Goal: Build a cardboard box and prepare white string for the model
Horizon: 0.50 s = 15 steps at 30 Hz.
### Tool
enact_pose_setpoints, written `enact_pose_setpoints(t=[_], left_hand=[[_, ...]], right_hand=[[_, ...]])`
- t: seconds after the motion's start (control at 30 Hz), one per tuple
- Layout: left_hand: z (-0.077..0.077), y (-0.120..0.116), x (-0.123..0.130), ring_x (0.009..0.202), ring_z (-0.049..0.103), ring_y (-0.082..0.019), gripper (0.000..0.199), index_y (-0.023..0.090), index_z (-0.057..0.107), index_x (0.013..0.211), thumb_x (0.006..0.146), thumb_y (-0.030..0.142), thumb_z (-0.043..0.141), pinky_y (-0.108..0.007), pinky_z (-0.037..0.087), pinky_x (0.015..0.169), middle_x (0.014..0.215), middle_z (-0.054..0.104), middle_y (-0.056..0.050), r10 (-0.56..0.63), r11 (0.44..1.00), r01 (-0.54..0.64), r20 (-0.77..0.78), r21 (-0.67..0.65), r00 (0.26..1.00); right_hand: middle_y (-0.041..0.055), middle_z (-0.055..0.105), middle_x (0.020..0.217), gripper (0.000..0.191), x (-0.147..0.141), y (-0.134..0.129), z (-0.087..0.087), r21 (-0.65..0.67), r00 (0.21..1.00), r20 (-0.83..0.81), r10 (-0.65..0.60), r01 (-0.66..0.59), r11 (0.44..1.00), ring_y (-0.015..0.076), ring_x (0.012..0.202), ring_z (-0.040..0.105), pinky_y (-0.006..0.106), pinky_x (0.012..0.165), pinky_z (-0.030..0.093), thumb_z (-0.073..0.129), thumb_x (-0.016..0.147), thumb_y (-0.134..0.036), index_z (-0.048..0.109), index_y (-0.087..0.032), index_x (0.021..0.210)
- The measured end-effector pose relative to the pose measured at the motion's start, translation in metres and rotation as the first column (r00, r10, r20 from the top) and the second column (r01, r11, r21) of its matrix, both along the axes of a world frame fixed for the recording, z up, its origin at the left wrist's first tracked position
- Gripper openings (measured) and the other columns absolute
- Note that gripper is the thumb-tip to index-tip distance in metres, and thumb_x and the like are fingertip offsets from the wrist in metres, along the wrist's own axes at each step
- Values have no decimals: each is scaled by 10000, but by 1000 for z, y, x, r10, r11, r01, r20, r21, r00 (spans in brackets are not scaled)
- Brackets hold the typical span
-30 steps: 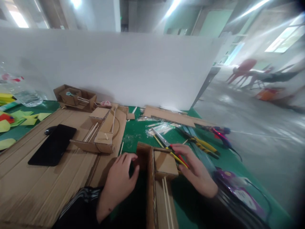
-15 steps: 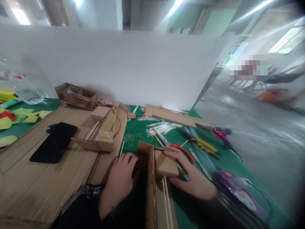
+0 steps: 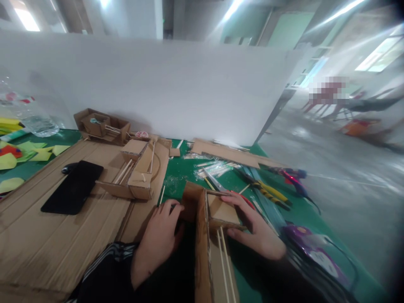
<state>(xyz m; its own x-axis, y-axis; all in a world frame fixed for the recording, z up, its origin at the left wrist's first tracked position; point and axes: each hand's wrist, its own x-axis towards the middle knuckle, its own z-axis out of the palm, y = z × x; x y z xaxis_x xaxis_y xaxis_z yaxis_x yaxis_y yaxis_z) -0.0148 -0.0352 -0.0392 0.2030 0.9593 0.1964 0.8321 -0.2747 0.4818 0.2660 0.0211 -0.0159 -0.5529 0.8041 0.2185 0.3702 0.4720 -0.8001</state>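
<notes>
In front of me stands a long cardboard structure (image 3: 202, 244) with a side wall and a small cardboard box (image 3: 224, 208) at its far end. Two thin wooden sticks (image 3: 224, 263) run from that box toward me. My right hand (image 3: 257, 229) grips the box from the right, fingers over its top and thumb at its near corner. On the other side, my left hand (image 3: 162, 235) has its fingers bent around the edge of a brown cardboard flap (image 3: 192, 202); its thumb is partly in shadow. Red-handled scissors (image 3: 214, 181) lie just beyond, partly covered by my right hand.
A second cardboard model (image 3: 137, 185) and a black phone-like slab (image 3: 74, 187) rest on cardboard sheeting (image 3: 41, 252). Pliers (image 3: 271, 193), a glue gun (image 3: 296, 185) and a purple device (image 3: 311, 244) lie right. A water bottle (image 3: 39, 122) and white partition (image 3: 158, 88) stand behind.
The cardboard structure's box end has shifted slightly right and tilted, my right hand moving with it. More of the scissors' red handle is covered. My left hand has barely moved.
</notes>
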Motion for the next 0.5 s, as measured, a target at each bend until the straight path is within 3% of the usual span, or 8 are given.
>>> enact_pose_setpoints(t=[0.23, 0.4, 0.5], left_hand=[[-2, 0, 0, 1226, 549, -270, 508, 257, 441, 1304, 841, 73, 542, -441, 512, 989, 1408, 406, -114, 47, 999, -49, 111, 20, 993], [2, 1, 0, 1233, 539, -332, 402, 230, 517, 1233, 845, 145, 577, -541, 462, 1018, 1354, 505, -128, 87, 996, -83, 186, -25, 979], [4, 3, -1, 1097, 628, -263, 316, 237, 526, 1190, 883, 165, 542, -450, 521, 945, 1192, 632, -86, 93, 994, -75, 269, -75, 959]], right_hand=[[82, 465, 1454, 561, -3, 1, 8, -256, 963, -255, -86, 19, 967, 304, 1366, 437, 465, 1141, 351, 722, 834, -352, 508, -311, 1351], [89, 551, 1370, 594, -3, 0, 16, -478, 927, -323, -191, 14, 878, 306, 1216, 574, 464, 1045, 449, 736, 810, -425, 506, -291, 1340], [85, 556, 1386, 610, -1, 1, 12, -557, 903, -373, -213, -34, 830, 311, 1182, 599, 447, 990, 489, 744, 797, -444, 505, -303, 1340]])
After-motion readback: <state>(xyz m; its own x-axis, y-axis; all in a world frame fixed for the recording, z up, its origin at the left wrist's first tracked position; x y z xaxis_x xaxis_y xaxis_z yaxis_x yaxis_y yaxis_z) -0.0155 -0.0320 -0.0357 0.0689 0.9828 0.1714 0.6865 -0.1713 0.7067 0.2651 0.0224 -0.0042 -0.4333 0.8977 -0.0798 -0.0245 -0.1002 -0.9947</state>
